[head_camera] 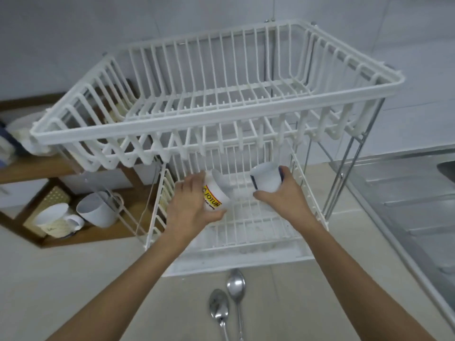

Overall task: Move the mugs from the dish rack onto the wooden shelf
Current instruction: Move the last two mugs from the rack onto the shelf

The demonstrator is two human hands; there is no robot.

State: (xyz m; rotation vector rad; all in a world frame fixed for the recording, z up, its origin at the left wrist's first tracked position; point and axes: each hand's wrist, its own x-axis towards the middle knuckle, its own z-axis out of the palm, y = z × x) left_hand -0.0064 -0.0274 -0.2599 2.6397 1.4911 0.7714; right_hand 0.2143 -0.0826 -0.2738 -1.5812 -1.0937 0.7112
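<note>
spoons (227,303) on countertop (73,279), tiled wall (73,33)

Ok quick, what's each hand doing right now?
Left hand: closed around the mug with the yellow label.
Right hand: closed around the white mug with the dark rim.

Four mugs (216,193) (267,178) (53,221) (98,209) were counted. Two spoons (219,308) (236,289) were seen. One dish rack (93,136) and one shelf (37,168) were noted.

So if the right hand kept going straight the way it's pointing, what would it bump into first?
Probably the white bars at the back of the dish rack. The right hand, holding the blue-rimmed mug, points into the lower tier; nothing else shows between, though depth is hard to judge.
</note>
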